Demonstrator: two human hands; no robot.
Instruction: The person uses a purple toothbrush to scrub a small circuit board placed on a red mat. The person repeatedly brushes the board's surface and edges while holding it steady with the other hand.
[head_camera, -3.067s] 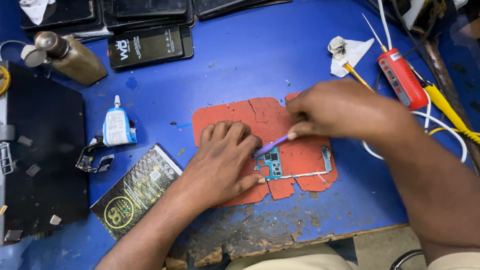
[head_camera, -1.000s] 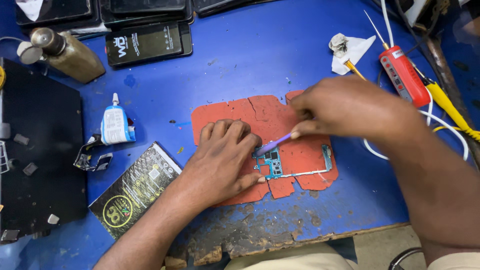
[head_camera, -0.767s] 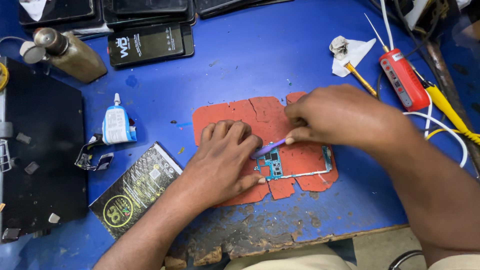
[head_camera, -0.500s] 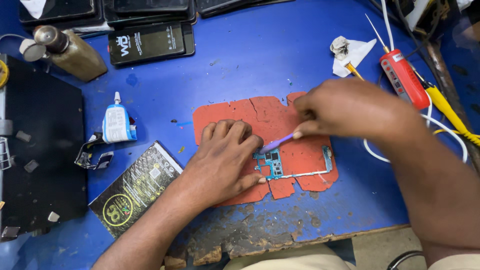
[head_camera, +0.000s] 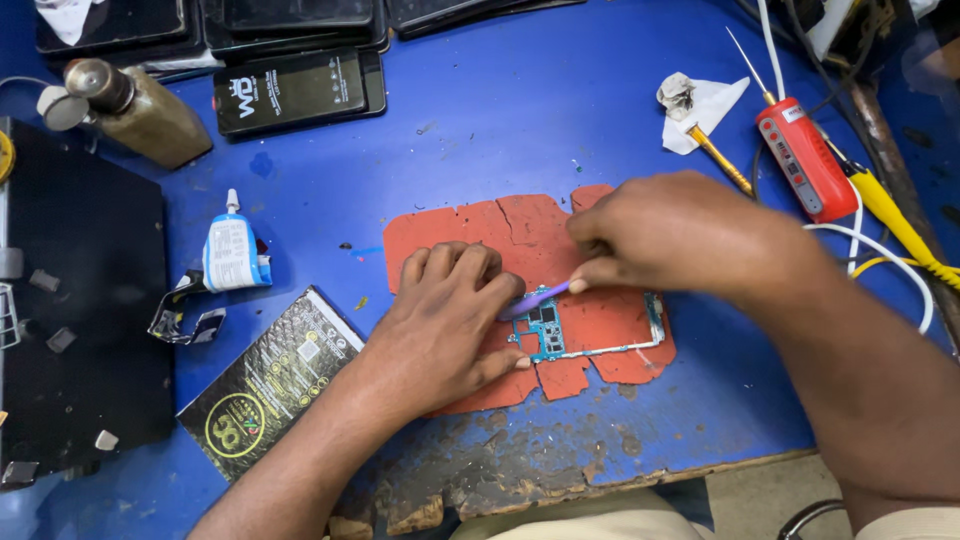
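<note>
The left hand lies flat, palm down, on a cracked orange-red mat in the middle of the blue counter. Its fingers are curled and its thumb presses beside a small teal circuit board, which lies on the mat in a thin metal frame. The hand's grip encloses nothing; it only pins the board and mat down.

The right hand comes in from the right, with its grip pinched narrow around a slim purple tool. The tool slants down to the left, and its tip appears to touch the upper edge of the board, though the left fingers partly hide the spot.

Left of the mat, near the left forearm, lies a dark printed packet, and above it a small white glue bottle beside a crumpled bit of foil. A brown bottle and a black phone lie at the far edge. At the right, well apart from the hands, are a red pen-shaped tester, a yellow-handled screwdriver and a crumpled white tissue.
</note>
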